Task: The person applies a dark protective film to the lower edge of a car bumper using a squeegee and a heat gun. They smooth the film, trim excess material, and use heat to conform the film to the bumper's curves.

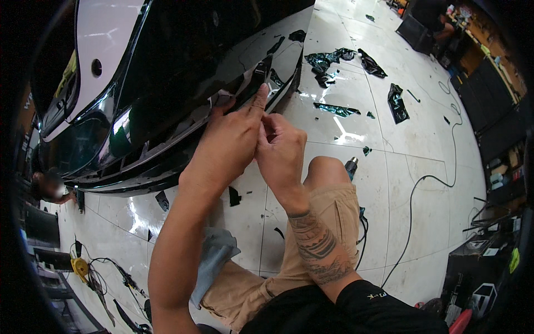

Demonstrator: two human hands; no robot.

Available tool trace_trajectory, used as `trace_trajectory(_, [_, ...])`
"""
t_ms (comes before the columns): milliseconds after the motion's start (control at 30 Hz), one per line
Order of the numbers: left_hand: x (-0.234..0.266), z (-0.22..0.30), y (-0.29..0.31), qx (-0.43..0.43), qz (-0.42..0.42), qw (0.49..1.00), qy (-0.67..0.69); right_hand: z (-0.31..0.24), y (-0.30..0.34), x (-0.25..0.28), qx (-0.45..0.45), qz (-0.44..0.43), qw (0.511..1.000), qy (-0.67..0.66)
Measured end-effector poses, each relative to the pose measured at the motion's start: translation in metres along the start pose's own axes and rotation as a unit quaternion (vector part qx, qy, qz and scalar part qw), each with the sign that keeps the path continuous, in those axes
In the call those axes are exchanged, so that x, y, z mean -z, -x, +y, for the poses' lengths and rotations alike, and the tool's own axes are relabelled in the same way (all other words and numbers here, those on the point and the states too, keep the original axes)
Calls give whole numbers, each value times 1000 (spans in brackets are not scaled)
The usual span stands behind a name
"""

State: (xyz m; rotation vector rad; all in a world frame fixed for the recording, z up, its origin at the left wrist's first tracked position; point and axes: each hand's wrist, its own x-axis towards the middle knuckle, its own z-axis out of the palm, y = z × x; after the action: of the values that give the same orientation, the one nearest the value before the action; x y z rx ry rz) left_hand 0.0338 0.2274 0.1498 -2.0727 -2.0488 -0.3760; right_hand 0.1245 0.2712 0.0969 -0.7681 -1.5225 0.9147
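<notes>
A glossy dark green car bumper (183, 72) fills the upper left, with a long slot along its lower part. My left hand (233, 133) rests against the bumper's lower edge, its index finger stretched along the surface and another finger apart from it. Right beside it, my right hand (282, 142) is closed, thumb and fingers pinched together next to the left hand. Whatever sits in that pinch, if anything, is hidden. A shiny reflective edge (275, 92) of the bumper lies just beyond my fingertips.
Scraps of dark film (397, 104) litter the tiled floor to the right. A heat-gun-like tool (351, 166) lies by my knee. A black cable (414, 192) curves across the floor. A blue-grey cloth (216, 253) hangs by my leg. Another person (51, 186) is at the far left.
</notes>
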Motion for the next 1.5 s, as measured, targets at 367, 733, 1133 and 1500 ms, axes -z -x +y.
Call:
trace_trajectory(367, [39, -4, -1, 0, -123, 992, -39, -5, 5, -28, -54, 19, 992, -116])
trace_trajectory(733, [59, 2, -4, 10, -126, 988, -84, -29, 0, -33, -203, 17, 919, -338])
trace_trajectory(1133, [83, -3, 20, 61, 4, 997, 51, -24, -2, 25, -219, -69, 950, -210])
trace_trajectory(1500, [-11, 32, -9, 82, 27, 987, -136, 15, -72, 94, 255, -111, 930, 240])
